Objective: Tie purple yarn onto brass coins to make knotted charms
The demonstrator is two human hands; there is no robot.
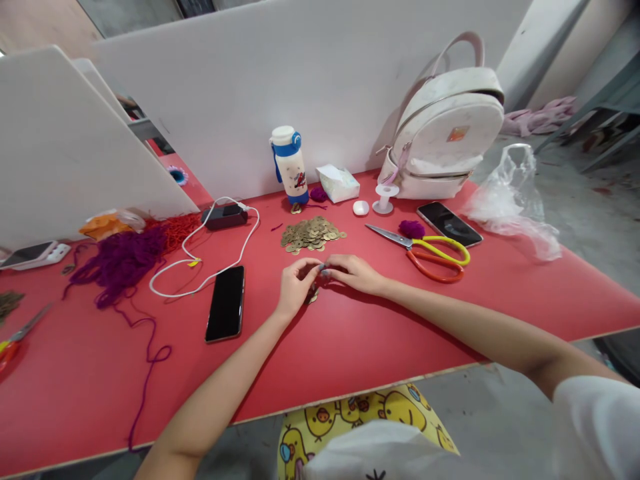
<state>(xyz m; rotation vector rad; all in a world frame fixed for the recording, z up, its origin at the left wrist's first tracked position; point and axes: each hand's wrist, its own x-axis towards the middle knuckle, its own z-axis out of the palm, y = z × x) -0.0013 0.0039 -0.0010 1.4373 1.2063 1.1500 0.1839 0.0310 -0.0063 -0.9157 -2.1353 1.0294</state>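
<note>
My left hand (pixel 297 283) and my right hand (pixel 354 273) meet fingertip to fingertip over the middle of the red table (pixel 360 340). Both pinch at the same spot, and what is between the fingers is too small to make out. Just under my left fingers lie a few brass-coloured coin-like discs (pixel 313 297), partly hidden by the hand. Behind the hands spreads a pile of such discs with holes (pixel 311 233). To the right are scissors (pixel 420 252) with yellow and red handles. A black phone (pixel 226 303) lies left of my left hand.
At the back stand a white-and-blue bottle (pixel 290 163), a tissue pack (pixel 338 183), a spool (pixel 385 199) and a white backpack (pixel 447 133). Another phone (pixel 450 224) and a plastic bag (pixel 517 200) lie right. Purple yarn (pixel 123 260), a white cable (pixel 173 293) and more scissors (pixel 23 333) are left.
</note>
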